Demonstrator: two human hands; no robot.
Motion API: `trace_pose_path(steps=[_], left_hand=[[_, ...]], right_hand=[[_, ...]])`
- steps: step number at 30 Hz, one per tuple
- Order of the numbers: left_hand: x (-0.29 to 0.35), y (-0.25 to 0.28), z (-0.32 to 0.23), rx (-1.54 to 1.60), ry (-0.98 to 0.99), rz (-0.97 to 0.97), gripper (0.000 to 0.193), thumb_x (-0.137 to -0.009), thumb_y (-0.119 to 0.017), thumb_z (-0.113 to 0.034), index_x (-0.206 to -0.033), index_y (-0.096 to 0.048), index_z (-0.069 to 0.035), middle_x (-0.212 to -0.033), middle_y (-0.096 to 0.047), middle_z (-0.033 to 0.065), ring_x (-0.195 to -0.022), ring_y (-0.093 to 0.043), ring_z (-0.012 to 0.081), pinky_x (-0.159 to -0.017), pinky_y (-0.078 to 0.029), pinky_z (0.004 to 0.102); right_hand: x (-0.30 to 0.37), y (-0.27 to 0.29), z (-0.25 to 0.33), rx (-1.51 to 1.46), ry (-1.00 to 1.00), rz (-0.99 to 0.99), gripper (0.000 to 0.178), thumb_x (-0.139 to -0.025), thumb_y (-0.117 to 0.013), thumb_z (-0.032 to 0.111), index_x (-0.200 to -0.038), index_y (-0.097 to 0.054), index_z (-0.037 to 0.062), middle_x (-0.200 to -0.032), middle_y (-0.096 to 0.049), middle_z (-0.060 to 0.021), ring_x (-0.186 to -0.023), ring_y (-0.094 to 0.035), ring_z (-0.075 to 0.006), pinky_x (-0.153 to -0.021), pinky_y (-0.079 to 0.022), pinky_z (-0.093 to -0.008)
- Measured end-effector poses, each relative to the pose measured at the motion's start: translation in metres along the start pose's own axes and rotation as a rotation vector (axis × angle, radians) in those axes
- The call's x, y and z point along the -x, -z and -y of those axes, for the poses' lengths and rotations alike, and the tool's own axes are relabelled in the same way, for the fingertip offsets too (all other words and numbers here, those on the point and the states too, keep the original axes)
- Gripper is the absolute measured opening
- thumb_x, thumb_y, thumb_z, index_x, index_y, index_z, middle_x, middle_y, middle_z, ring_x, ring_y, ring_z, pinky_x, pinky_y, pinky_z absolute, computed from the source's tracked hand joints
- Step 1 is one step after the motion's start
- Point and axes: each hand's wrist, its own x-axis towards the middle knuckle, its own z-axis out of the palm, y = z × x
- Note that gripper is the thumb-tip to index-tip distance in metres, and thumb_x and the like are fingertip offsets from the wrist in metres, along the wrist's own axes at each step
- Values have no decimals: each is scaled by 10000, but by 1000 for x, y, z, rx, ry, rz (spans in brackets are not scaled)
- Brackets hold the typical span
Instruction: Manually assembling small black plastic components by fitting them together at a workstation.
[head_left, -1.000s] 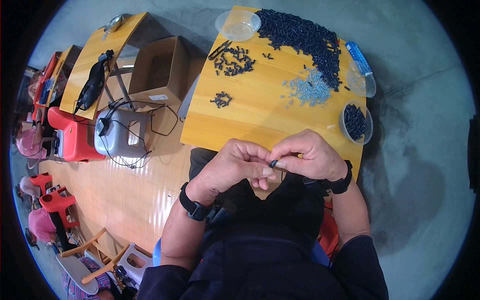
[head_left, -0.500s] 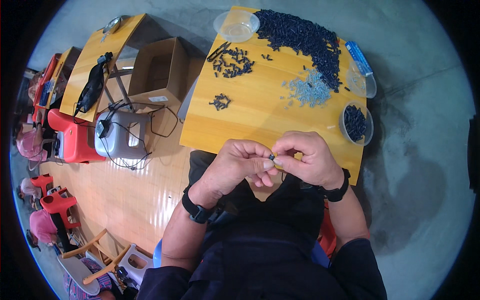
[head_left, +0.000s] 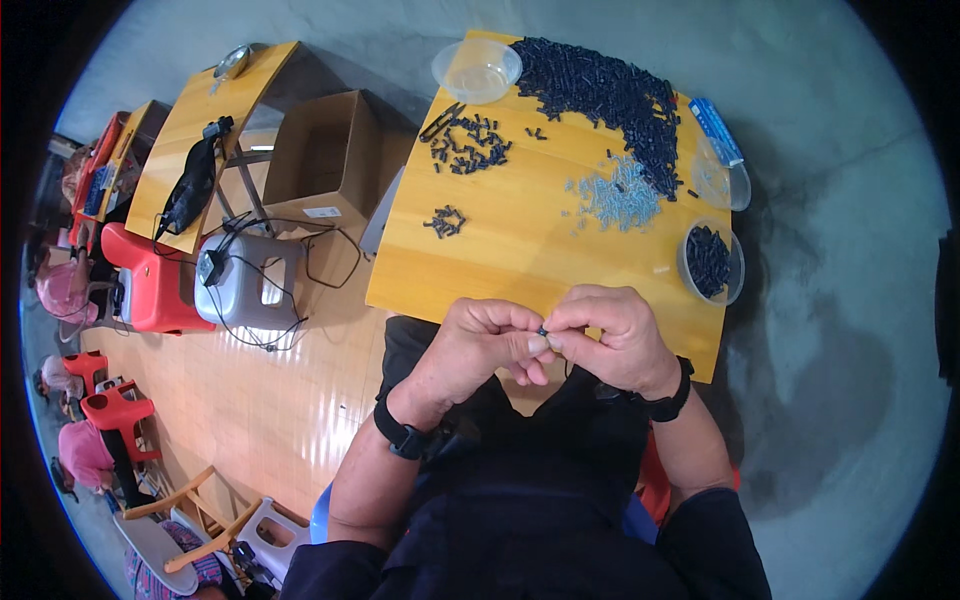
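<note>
Between the fingertips of both hands is a small black piece [head_left: 543, 332], mostly covered by the fingers. My left hand [head_left: 490, 340] pinches it from one side, and my right hand [head_left: 612, 338] meets it from the other. Both are held over the near edge of the yellow table [head_left: 560, 270]. Farther up lie a small cluster of short black pieces [head_left: 445, 221], a looser group of black pieces [head_left: 468, 148], a heap of light-blue small parts [head_left: 622, 195] and a large pile of black pieces [head_left: 600, 80].
A clear round tub [head_left: 478, 72] stands at the far left corner. Another tub of black pieces [head_left: 708, 262] is at the right edge, near a blue-and-white box [head_left: 716, 130]. Black snips [head_left: 441, 122] lie on the left. A cardboard box [head_left: 322, 155] and grey stool [head_left: 255, 280] stand left.
The view has tilted slightly, so the table and my hands sit lower in the picture. Both hands stay together; the black piece between the fingertips is more covered now.
</note>
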Motion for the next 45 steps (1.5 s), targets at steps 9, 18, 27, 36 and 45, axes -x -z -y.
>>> trace_pose_path(steps=[9,18,27,36,45], left_hand=[[0,2,1,-10,9,1,75,-899,-629,-34,-933,-665,22,-788,-688,85,-651,-682,139,-566,-541,220],[-30,30,20,-31,-79,-141,85,-905,-602,-33,-935,-638,38,-788,-658,76,-663,-661,139,-605,-535,247],[-51,72,73,-224,-63,-324,105,-874,-623,-57,-924,-659,28,-771,-655,35,-689,-639,90,-630,-503,231],[-55,70,72,-300,-101,-354,107,-900,-619,-63,-951,-643,27,-742,-644,40,-672,-616,86,-612,-499,227],[-56,73,75,-247,-120,-354,107,-918,-606,-65,-976,-633,21,-801,-652,40,-702,-634,102,-635,-518,234]], right_hand=[[2,-5,-4,56,13,27,105,-767,-656,-41,-859,-654,11,-760,-645,-114,-667,-645,-247,-583,-495,-309],[-25,-3,-32,-78,-463,57,48,-831,-585,21,-843,-621,-8,-711,-630,-115,-632,-628,-249,-562,-472,-316],[-140,-8,-155,582,-281,-301,182,-810,-626,155,-882,-619,-11,-819,-653,-217,-795,-633,-393,-709,-495,-453],[-160,-12,-173,717,-383,-222,171,-809,-639,183,-848,-641,17,-839,-651,-218,-826,-632,-383,-742,-500,-473],[-154,-14,-176,816,-347,-247,148,-807,-599,168,-783,-629,25,-793,-649,-201,-773,-627,-394,-698,-506,-480]])
